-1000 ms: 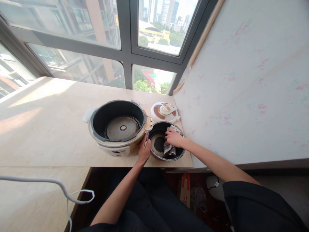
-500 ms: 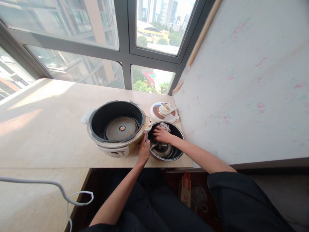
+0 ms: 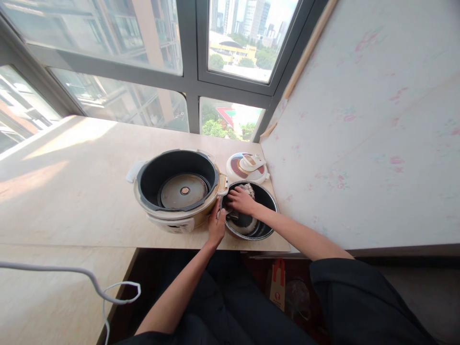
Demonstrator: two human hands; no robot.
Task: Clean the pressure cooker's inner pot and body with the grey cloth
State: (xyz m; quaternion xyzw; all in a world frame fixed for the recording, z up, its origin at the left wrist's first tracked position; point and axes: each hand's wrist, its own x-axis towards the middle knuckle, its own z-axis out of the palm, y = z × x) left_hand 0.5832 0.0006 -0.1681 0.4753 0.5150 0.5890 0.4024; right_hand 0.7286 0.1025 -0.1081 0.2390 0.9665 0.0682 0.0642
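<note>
Inside a dark inner pot (image 3: 264, 229) on the right of the counter, my right hand (image 3: 241, 200) is closed on a greyish patterned cloth (image 3: 248, 189), pressing it toward the pot's left wall. My left hand (image 3: 216, 225) grips the left rim of the same pot, thumb at the rim and fingers along its outside. Just left of that hand stands an electric pressure cooker body (image 3: 170, 218), uncovered, with its dark interior and metal heating plate (image 3: 184, 190) showing. Behind the pot rests the cooker's round lid (image 3: 247, 166) with its pale handle.
The wooden counter (image 3: 72, 201) runs along the window (image 3: 143, 110), with a papered wall (image 3: 359, 143) close on the right. A grey cable (image 3: 64, 269) crosses at the lower left. On the floor below are a paper bag (image 3: 277, 290) and a clear plastic bag (image 3: 298, 299).
My right hand and the cloth have shifted slightly within the pot, exposing more of its bottom. My left hand keeps its hold at the rim. The whole view has moved slightly.
</note>
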